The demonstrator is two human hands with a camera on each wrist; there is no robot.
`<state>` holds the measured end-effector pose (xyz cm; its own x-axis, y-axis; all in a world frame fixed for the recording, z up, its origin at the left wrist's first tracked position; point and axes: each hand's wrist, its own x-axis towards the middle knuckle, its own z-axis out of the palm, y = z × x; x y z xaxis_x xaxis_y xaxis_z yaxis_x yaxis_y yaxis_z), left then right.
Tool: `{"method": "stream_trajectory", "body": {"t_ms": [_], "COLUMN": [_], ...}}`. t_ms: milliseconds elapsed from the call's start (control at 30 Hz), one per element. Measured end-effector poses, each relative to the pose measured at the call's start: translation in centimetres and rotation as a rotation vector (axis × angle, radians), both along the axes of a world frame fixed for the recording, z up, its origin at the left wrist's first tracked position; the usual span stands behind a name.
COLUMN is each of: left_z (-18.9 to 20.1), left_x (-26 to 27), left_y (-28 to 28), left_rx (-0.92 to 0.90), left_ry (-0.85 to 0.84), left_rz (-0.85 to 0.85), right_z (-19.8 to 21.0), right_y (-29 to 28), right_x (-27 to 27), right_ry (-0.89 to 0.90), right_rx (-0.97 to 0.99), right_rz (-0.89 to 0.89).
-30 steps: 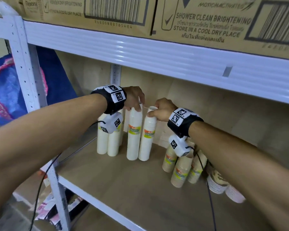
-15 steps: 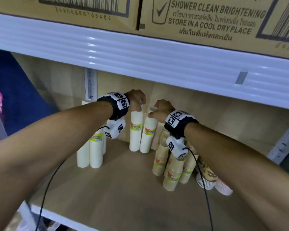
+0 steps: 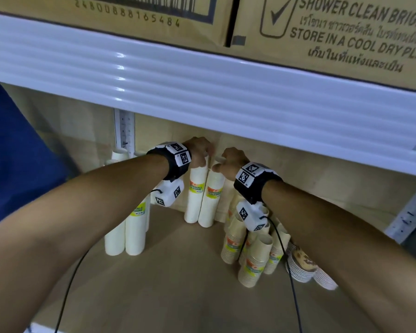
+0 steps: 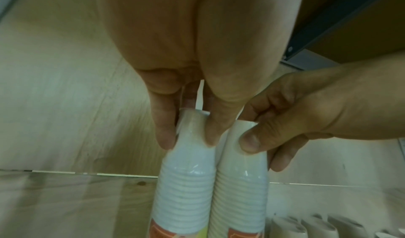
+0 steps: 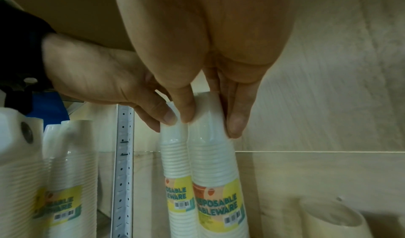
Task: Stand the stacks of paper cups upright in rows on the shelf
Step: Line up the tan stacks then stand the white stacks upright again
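Two tall white wrapped stacks of paper cups stand upright side by side near the shelf's back wall. My left hand (image 3: 199, 152) pinches the top of the left stack (image 3: 195, 198), thumb and fingers around its narrow end (image 4: 186, 181). The right hand (image 3: 228, 162) grips the top of the right stack (image 3: 211, 203) in the same way (image 5: 214, 163). Both stacks carry yellow labels. Their bases look set down on the wooden shelf board (image 3: 178, 284), and the two stacks touch along their sides.
More white stacks (image 3: 127, 234) stand at the left by the perforated post (image 3: 124, 133). Brown cup stacks (image 3: 252, 260) lean at the right, with patterned stacks (image 3: 300, 263) lying beside them. A white beam (image 3: 202, 87) carrying cartons hangs low overhead.
Both hands have carried the two white stacks away from the left group and back toward the rear wall. My view has come closer and shifted right.
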<state>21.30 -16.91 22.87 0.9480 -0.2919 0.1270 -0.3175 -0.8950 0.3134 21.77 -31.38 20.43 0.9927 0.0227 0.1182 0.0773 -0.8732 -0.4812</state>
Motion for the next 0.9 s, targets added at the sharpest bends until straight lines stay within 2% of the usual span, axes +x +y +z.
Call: {"method": "stream_trajectory", "body": {"t_ms": [467,667,900], "left_z": [0.0,1.0,2.9], "left_x": [0.6,0.6,0.5], "left_y": [0.0,0.4,1.8], "left_rx": [0.089,0.063,0.044], "left_ry": [0.029,0.029,0.021], "left_rz": [0.005,-0.014,0.067], "right_z": [0.5,0.9,2.4], "right_y": [1.2,1.1,2.0], "right_x": [-0.2,-0.7,-1.6], "right_ry": [0.029,-0.041,-0.125], "right_rx": [-0.016,-0.032,-0.128], "right_rz": [0.029,0.014,-0.005]}}
